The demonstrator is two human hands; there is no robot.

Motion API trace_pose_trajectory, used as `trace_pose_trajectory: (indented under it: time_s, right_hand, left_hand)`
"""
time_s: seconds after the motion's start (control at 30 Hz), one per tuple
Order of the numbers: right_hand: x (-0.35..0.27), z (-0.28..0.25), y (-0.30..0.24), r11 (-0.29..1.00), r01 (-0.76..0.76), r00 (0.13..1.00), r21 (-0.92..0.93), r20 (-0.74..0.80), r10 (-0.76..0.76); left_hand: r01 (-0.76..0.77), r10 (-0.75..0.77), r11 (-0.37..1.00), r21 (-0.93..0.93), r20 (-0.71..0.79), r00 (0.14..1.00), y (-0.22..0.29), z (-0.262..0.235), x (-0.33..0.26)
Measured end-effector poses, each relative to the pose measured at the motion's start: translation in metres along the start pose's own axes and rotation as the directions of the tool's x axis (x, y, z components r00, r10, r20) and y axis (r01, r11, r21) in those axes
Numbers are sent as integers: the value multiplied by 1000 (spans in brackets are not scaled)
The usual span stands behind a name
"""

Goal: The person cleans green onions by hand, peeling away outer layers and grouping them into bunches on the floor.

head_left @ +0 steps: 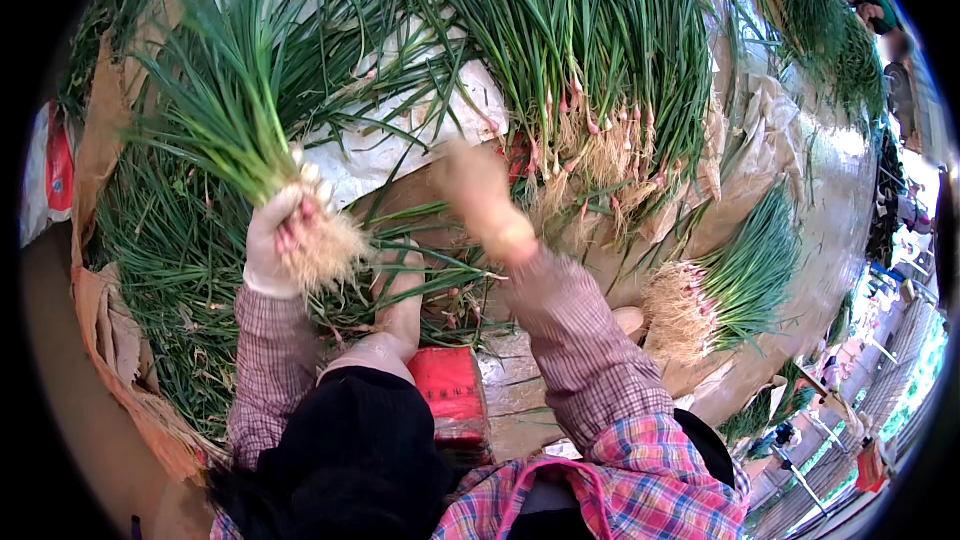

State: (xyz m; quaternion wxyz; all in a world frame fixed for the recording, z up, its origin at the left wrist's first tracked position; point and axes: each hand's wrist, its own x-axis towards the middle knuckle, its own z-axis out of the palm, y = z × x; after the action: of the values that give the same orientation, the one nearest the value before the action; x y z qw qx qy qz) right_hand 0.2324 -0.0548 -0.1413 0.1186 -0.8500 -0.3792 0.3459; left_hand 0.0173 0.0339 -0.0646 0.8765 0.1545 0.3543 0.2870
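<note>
Green scallions lie everywhere on sheets of brown paper and white plastic sheeting. At the far left, a loose heap of scallion leaves covers the paper. Just right of it, the left hand, in a pale glove, is closed around a bunch of scallions near its roots, holding it upright with the leaves fanning toward the far side and the tan root tuft hanging below the fingers. Below the hands, a red block sits on wet wooden boards. The right hand is blurred, raised near the centre; whether it is open or holding anything cannot be told. Just beyond it lies a large scallion pile, roots toward the near side. Farther right, a smaller scallion bundle rests on the paper.
</note>
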Motion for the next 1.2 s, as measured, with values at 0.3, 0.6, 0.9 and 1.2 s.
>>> trace_pose_trajectory:
  time_s: [0.3, 0.6, 0.9, 1.2]
  right_hand:
    - [8, -6, -20, 545, -139, 990, 827, 114, 80]
    - [-39, 10, -7, 331, -256, 966, 908, 248, 67]
    - [-5, -60, 40, 969, 40, 810, 246, -575, 113]
    - [-29, -13, -4, 294, -55, 969, 954, -21, 247]
  left_hand:
    - [248, -194, 916, 315, -193, 962, -65, -1, 17]
    - [243, -238, 969, -32, 123, 963, -68, 20, -10]
    - [349, -349, 937, 4, -13, 937, -92, 20, 19]
    - [454, -457, 878, 153, -16, 889, -99, 41, 15]
